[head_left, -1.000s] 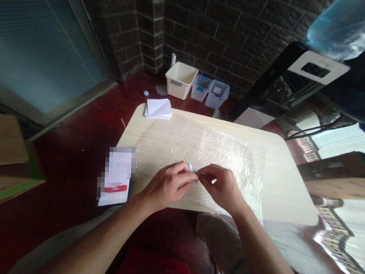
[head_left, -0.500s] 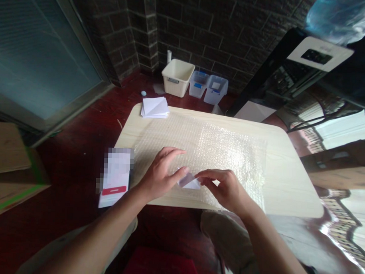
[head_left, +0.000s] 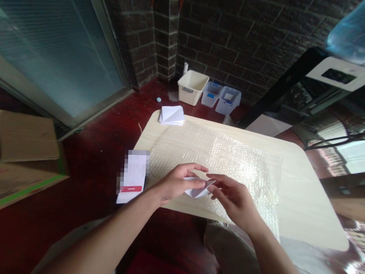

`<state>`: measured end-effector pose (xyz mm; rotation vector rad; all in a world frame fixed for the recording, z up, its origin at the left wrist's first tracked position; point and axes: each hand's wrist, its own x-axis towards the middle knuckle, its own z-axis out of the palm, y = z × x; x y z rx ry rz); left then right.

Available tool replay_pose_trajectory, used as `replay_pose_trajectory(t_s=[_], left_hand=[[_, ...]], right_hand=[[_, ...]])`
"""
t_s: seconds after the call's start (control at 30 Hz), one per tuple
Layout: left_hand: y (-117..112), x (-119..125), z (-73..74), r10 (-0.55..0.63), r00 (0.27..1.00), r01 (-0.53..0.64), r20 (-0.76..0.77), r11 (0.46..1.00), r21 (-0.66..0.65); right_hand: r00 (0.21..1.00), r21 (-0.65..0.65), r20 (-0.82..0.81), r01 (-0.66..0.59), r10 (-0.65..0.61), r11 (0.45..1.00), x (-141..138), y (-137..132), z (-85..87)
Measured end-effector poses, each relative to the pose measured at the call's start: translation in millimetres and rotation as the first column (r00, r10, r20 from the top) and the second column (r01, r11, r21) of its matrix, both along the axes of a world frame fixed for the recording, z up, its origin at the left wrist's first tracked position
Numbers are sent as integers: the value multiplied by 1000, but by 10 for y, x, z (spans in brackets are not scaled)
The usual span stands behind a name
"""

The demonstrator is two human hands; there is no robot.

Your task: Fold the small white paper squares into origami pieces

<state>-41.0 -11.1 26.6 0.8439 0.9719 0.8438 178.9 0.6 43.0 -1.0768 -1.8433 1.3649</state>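
Observation:
A small white folded sheet of paper (head_left: 195, 189) is held between my two hands above the bubble wrap (head_left: 182, 147), near the table's front edge. My left hand (head_left: 179, 183) grips its left part, the thumb lying across the top and the fingers curved behind. At the right corner, the fingertips of my right hand (head_left: 232, 196) pinch the paper, where a flap stands up at an angle. The palm side of my right hand is partly hidden.
The bubble wrap covers much of the pale wooden table (head_left: 306, 189). A stack of white paper (head_left: 172, 115) lies at the far left corner. A partly blurred white-and-red pack (head_left: 133, 179) sits at the left edge. Bins (head_left: 192, 89) stand beyond; a cardboard box (head_left: 29, 147) is left.
My left hand has come in from beside the paper and taken hold of it. The paper appears raised, its flap now more upright. The head view has shifted, moving the scene rightward.

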Motion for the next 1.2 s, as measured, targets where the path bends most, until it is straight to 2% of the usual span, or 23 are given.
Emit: replay_pose_trajectory(t_s=[0.07,0.13,0.23,0.33,0.4,0.53,0.63,0.77,0.87,1.03,1.2], left_hand=[[5,8,10,92,993,-92,75,996,-3],[5,21,25,182,975,-179,129,983,-32],[-1,44,35,248,955,-240,165,969,-65],[-8,69,24,271,942,-260,199,962,-77],[-9,83,17,293,930,-282,220,956,-82],[-5,94,35,332,916,-320,227,943,-87],[-3,73,66,307,916,-291,259,952,-99],[-11,30,82,242,935,-237,258,970,-49],[-20,25,68,252,926,-255,283,967,-26],[-24,88,-3,318,914,-294,252,947,-127],[-11,151,-81,348,916,-323,201,935,-150]], right_hand=[[988,-139,-138,47,-66,989,-73,-33,-17],[971,-185,-227,34,-76,982,-144,-57,-17],[959,-115,-269,56,-85,992,-222,-67,-12],[945,-41,-282,161,-166,986,-248,-59,-24],[953,18,-239,195,-185,981,-241,-56,-39],[987,99,-79,149,-142,984,-215,-66,-42],[985,150,-3,171,-173,974,-211,-74,-3],[980,233,18,187,-197,954,-207,-58,27],[974,281,8,215,-226,935,-188,-29,-1],[960,376,34,247,-280,893,-162,-7,-19],[958,524,120,162,-261,836,-182,-20,53]])
